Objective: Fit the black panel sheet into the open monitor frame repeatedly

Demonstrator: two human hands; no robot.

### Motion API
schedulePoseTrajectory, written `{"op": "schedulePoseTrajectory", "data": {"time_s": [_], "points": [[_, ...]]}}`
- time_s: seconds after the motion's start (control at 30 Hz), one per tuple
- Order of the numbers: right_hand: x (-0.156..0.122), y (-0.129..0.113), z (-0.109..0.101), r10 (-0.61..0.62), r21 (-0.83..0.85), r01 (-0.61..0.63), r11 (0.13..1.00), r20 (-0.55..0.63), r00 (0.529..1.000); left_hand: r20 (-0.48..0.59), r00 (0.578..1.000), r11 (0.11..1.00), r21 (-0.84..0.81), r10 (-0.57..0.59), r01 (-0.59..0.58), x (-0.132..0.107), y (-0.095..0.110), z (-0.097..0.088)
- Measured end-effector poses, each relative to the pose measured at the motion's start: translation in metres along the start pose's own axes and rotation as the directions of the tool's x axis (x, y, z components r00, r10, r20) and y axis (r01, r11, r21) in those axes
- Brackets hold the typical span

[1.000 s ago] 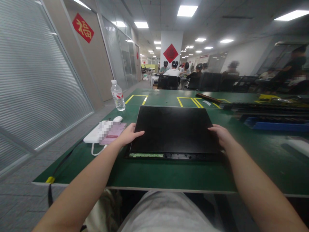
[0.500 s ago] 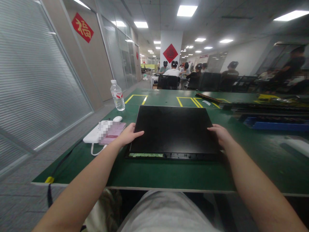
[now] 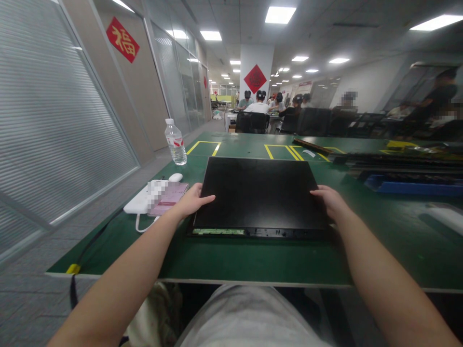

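Black panel [image 3: 258, 193] held at sides by left hand [image 3: 192, 201] and right hand [image 3: 331, 202], near front edge of worktop [image 3: 260, 262]. Practically unmoved since before; seemingly pausing.

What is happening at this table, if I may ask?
A person holds a black panel by its sides: the left grip on its left edge, the right grip on its right. The panel is flat over the green table, with a green strip showing along part of its near edge. A bottle stands farther left.
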State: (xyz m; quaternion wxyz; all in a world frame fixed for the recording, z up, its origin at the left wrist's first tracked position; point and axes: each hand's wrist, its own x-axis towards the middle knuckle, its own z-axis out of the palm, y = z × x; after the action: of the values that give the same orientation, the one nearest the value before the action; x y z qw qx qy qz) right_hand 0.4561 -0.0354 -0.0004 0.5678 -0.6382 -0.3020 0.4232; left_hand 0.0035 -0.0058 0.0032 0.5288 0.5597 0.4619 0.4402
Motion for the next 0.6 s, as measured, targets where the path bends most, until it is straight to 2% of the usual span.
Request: {"op": "schedulePoseTrajectory", "data": {"time_s": [0.2,0.6], "points": [[-0.004,-0.002,0.003,0.003,0.044,-0.002,0.999,-0.004,1.0,-0.008,1.0,1.0,0.028,-0.002,0.002,0.001,-0.001,0.0],[0.001,0.0,-0.001,-0.006,-0.017,0.006,1.0,0.02,1.0,-0.02,0.998,0.992,0.113,0.054,-0.051,0.01,-0.018,-0.01]]}}
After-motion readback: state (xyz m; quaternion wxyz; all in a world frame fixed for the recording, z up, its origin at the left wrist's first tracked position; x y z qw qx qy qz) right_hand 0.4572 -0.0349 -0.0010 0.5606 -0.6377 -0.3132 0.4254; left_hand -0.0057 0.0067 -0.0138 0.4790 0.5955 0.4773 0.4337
